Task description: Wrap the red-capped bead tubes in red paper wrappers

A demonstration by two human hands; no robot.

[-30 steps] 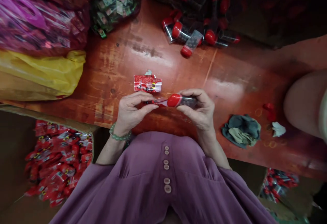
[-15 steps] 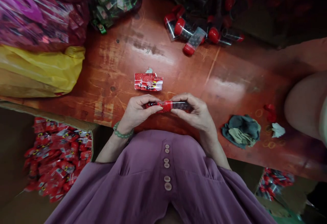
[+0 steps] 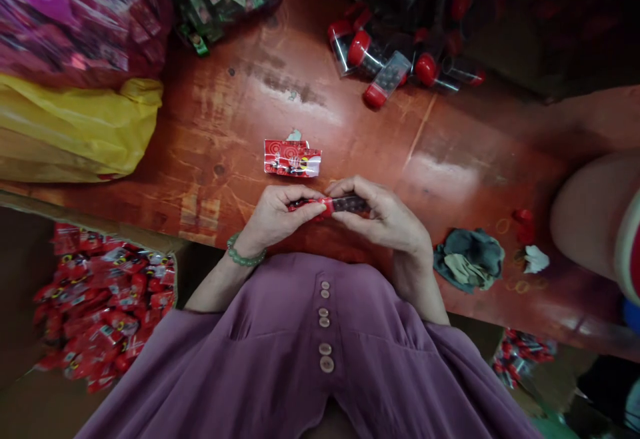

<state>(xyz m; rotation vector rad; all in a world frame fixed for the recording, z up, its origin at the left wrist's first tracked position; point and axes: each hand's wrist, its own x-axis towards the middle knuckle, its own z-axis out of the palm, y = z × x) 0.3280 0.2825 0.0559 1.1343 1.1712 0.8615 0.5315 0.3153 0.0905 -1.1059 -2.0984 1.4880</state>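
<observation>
We see both hands meeting just above the near edge of the worktop (image 3: 225, 125), close to the purple shirt (image 3: 310, 352). Our left hand (image 3: 273, 215) pinches the red wrapper end (image 3: 307, 205) of a small capped tube (image 3: 345, 204), and our right hand (image 3: 387, 219) grips the tube's clear, dark-filled body; the tube lies level between them. Just beyond the fingers a red sachet (image 3: 293, 159) lies flat on the worktop. More red-capped tubes (image 3: 385, 69) are heaped toward the far edge. A yellow bag (image 3: 75, 125) rests at the left edge, a crumpled grey cloth (image 3: 467, 259) near the right hand
</observation>
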